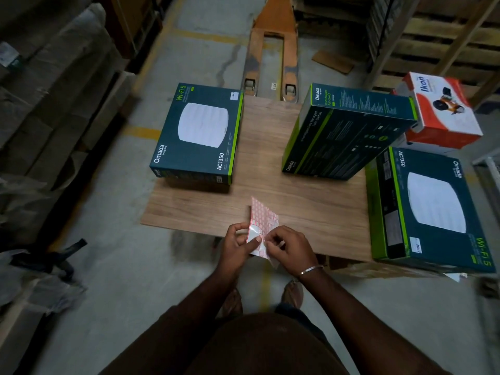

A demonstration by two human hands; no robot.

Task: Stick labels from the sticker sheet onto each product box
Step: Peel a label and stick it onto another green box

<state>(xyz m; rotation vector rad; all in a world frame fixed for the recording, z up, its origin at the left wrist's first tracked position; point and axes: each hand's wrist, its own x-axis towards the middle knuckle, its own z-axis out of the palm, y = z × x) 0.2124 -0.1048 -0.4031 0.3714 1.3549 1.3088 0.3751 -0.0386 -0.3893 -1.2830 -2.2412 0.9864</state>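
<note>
- A teal router box lies flat on the left end of the wooden table, a small white label at its far corner.
- At the table's near edge, the left hand pinches the sticker sheet.
- The right hand, a bangle at its wrist, pinches the same sheet beside it.
- A switch box stands tilted on the table's right side.
- A second router box lies off the table's right end, a red and white box behind it.

This is a warehouse aisle. An orange pallet jack stands on a concrete floor with yellow markings, between wooden pallets and wrapped stock.
</note>
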